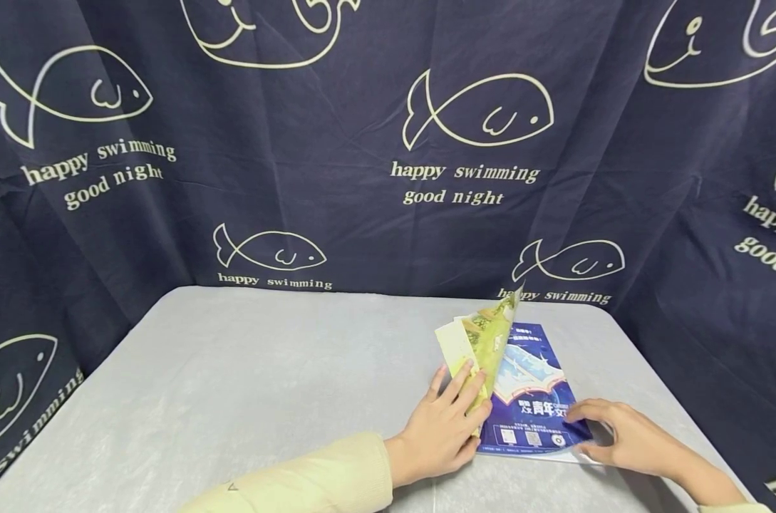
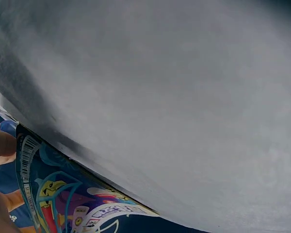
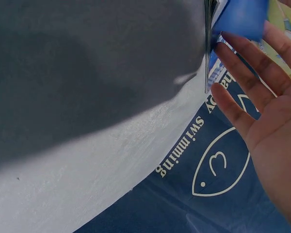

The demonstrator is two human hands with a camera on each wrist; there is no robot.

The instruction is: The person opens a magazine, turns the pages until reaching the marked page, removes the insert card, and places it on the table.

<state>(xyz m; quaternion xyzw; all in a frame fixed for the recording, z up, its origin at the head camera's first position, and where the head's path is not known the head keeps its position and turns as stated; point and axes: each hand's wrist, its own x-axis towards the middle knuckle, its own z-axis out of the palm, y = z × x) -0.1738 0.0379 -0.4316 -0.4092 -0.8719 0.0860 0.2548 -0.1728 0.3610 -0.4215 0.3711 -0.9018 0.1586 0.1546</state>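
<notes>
A magazine with a dark blue cover (image 1: 531,385) lies on the right part of the table. Over its left side stands a yellow-green booklet (image 1: 490,335), its far end curling upward. My left hand (image 1: 442,420) holds this booklet near its front end, fingers spread across the pale side. A barcode and cartoon pictures show on a dark cover (image 2: 63,184) in the left wrist view. My right hand (image 1: 628,434) is at the magazine's near right corner, thumb and forefinger apart around it. In the right wrist view its fingers look fairly straight, beside a blurred blue flap (image 3: 242,19).
A light grey table (image 1: 234,385) extends to the left of the magazine. Behind and on both sides hangs a dark blue curtain (image 1: 336,157) with white fish outlines and lettering. The magazine lies close to the table's right side.
</notes>
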